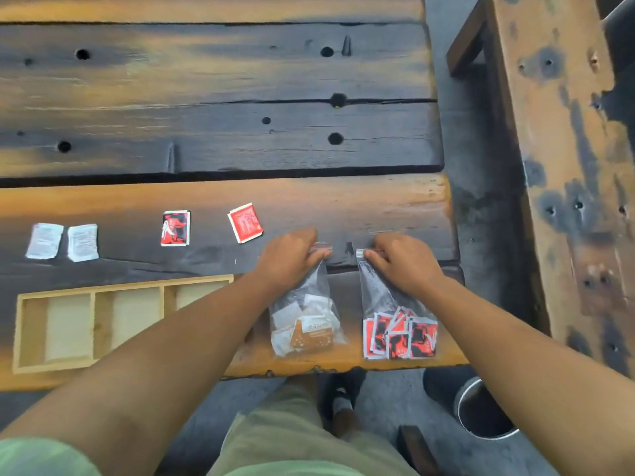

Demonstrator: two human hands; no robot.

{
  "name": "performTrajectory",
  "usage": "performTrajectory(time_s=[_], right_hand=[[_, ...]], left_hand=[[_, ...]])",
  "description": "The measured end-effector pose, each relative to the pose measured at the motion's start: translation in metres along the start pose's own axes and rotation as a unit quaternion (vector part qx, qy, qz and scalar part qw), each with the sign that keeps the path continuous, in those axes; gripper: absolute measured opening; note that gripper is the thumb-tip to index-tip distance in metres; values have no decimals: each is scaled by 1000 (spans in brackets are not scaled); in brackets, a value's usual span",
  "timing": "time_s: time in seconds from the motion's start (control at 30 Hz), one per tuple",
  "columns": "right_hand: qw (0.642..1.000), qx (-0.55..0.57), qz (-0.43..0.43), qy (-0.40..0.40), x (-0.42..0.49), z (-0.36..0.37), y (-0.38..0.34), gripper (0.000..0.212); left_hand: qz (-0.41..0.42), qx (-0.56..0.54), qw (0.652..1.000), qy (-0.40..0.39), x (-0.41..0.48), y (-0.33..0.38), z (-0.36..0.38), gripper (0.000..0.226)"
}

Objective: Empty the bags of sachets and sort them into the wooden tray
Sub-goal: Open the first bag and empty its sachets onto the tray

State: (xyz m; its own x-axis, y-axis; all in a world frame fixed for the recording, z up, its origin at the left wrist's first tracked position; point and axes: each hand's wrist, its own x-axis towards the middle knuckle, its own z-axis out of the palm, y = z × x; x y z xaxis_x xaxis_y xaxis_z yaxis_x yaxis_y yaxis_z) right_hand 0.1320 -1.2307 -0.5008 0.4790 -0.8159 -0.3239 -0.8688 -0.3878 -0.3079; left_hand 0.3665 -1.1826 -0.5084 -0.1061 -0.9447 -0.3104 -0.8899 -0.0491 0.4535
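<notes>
The top of a clear bag of white sachets (305, 321) was pinched by the left hand (292, 259), at the centre of the frame. The top of a second clear bag of red-and-black sachets (398, 328) was pinched by the right hand (402, 262), just to the right. Both bags were lying on the desk (378, 207) near its lower edge. The wooden tray (20, 334) was seen at lower left, partly hidden by the left forearm. Above it, two white sachets (63, 241), a red-and-black sachet (175, 228) and a red sachet (245, 222) were laid in a row.
</notes>
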Motion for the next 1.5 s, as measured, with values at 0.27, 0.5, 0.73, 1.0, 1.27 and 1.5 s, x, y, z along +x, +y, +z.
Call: performTrajectory(time_s=[0.27,0.5,0.73,1.0,1.27,1.5], right_hand=[[999,11,32,-3,-2,-8,-9,24],[989,124,6,86,-39,-29,-42,16],[967,251,25,31,-81,-12,-82,19],[950,286,106,-64,-89,36,-106,55],[895,377,239,-19,-87,50,-127,46],[849,429,277,134,-107,30,-176,34]], left_hand=[[18,-49,997,47,-6,4,-17,32],[-8,-72,986,153,-54,16,-36,20],[-145,-235,946,168,-126,41,-22,29],[-272,-271,921,65,-149,29,22,70],[-262,-454,851,30,-139,4,26,46],[-112,-514,850,14,-149,-11,-26,42]])
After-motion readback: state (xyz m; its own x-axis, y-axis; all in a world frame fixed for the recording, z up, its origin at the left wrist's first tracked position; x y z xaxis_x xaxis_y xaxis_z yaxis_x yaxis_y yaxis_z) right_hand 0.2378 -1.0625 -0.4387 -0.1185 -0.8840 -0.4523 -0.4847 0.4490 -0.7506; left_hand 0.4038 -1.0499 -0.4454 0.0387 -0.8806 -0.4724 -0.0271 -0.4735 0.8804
